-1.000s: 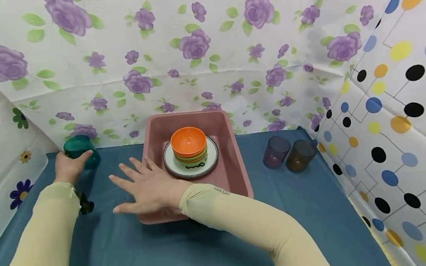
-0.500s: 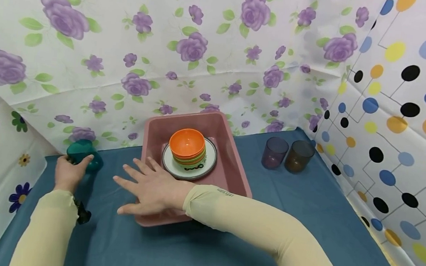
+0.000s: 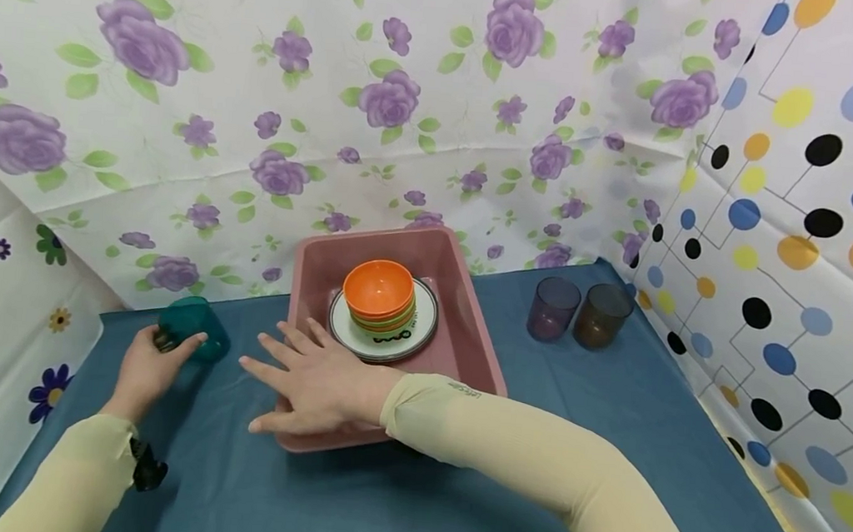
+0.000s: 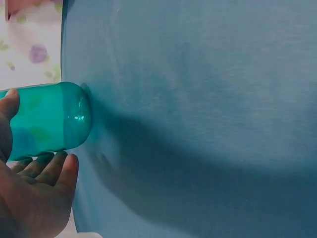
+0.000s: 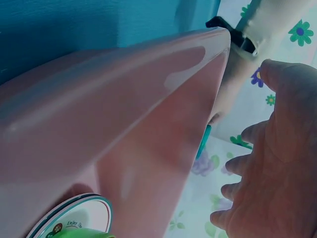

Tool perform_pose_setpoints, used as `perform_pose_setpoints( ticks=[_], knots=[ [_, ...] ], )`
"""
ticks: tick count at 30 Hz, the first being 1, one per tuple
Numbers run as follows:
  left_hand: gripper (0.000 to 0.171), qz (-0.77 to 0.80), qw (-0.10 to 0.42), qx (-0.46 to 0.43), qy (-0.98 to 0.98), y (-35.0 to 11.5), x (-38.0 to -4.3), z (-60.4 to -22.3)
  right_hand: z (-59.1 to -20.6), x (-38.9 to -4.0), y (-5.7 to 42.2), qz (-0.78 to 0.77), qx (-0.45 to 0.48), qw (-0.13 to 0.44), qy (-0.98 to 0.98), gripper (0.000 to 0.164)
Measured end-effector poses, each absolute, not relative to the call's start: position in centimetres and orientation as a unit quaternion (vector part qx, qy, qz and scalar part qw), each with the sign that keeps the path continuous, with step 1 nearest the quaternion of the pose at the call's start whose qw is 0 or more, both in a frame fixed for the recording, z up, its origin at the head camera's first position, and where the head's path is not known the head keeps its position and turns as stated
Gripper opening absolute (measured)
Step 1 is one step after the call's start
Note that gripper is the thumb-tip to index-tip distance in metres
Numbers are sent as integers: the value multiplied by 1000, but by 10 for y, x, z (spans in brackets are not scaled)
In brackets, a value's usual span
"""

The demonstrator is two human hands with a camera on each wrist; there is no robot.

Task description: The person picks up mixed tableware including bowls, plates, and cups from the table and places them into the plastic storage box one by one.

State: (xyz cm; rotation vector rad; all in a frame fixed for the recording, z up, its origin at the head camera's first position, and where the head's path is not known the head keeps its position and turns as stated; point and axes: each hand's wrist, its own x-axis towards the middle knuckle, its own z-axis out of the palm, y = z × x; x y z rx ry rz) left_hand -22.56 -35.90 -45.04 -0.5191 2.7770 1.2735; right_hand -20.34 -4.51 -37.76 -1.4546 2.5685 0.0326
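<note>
At the left of the head view, my left hand (image 3: 155,366) holds a see-through teal cup (image 3: 194,327). In the left wrist view, the thumb lies on one side of the teal cup (image 4: 47,119) and the fingers on the other, its rounded base close to the blue cloth. My right hand (image 3: 323,379) is spread flat, palm down, over the left rim of a pink tub (image 3: 469,336), holding nothing. Inside the tub, a stack of small bowls, orange bowl (image 3: 378,289) on top, stands on white plates (image 3: 425,320) with dark rims.
Two see-through cups, a purple cup (image 3: 553,309) and a brown cup (image 3: 601,316), stand side by side at the back right on the blue cloth (image 3: 572,428). A floral sheet (image 3: 437,133) hangs behind, and a dotted sheet (image 3: 808,288) on the right.
My left hand has moved right with the teal cup, toward the tub. The right hand, still spread, has shifted slightly right. The tub and the other cups stay in place.
</note>
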Motion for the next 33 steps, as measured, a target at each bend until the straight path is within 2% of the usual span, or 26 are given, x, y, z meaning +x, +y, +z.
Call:
perform_pose_setpoints(
  ticks=[8,15,20,33],
  knots=[
    [110,387,29,-109,915,-340,-199,-451,-381,-203,-36,14,-490,80,868,83],
    [111,375,73,-88,920,-323,-178,-448,-385,-202,-31,17,-490,83,868,82],
    [109,372,81,-74,922,-310,-164,-447,-385,-199,-27,17,-491,82,867,83],
    [111,404,86,-62,909,-306,-159,-462,-384,-193,-25,25,-505,72,860,83]
  ],
)
